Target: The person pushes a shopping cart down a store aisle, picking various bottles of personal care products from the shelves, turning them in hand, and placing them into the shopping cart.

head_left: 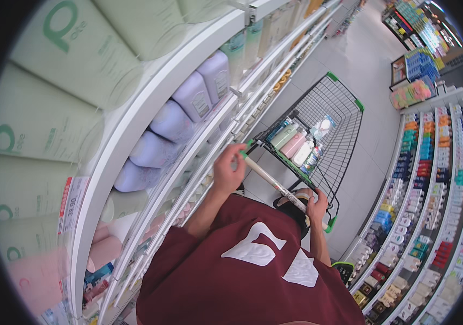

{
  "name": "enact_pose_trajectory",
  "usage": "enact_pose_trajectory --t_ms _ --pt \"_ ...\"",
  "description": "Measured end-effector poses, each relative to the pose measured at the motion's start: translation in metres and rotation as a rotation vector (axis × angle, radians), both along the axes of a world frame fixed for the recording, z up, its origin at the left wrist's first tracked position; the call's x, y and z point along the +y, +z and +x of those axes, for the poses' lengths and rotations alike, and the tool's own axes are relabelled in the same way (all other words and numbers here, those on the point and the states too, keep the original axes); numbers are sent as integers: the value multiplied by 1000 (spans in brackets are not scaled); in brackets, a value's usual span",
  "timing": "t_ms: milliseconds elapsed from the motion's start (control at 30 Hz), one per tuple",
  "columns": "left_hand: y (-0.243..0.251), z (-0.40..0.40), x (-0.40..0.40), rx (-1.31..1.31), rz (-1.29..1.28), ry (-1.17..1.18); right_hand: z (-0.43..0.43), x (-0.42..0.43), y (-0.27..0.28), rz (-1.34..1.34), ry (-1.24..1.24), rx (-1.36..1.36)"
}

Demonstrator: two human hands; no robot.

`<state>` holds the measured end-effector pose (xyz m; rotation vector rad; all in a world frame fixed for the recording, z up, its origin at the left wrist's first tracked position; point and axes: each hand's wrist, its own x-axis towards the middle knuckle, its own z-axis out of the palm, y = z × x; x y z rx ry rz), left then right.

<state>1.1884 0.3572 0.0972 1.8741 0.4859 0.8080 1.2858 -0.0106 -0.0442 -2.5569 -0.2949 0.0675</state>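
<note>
A wire shopping cart with green plastic corners stands in front of me. My left hand curls its fingers at the left green end of the pale push handle. Near the handle's right end, my right hand is closed around the bar. Toward the near end of the basket lie a pale green pump bottle, a pink bottle and a white bottle. Beside them are blue printed packs and a white item in clear packaging.
Close on my left rises a white shelf unit with large pale green bottles and lilac bottles. Curved shelves of small toiletries line the right. Between them runs a grey tiled floor. Display stands occupy the far right.
</note>
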Motion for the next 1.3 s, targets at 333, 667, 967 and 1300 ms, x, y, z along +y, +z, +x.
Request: enact_pose_trajectory --t_ms 333,667,967,1300 --pt "108 -45 61 -6 37 495 -2 2 -6 1 -6 52" --pt "99 -26 87 -36 -166 486 -1 4 1 25 -9 22" --pt "102 -20 95 -136 -300 473 -1 -5 -10 5 -5 -24" --pt "113 -15 83 -107 -268 524 -2 -7 -4 1 2 17"
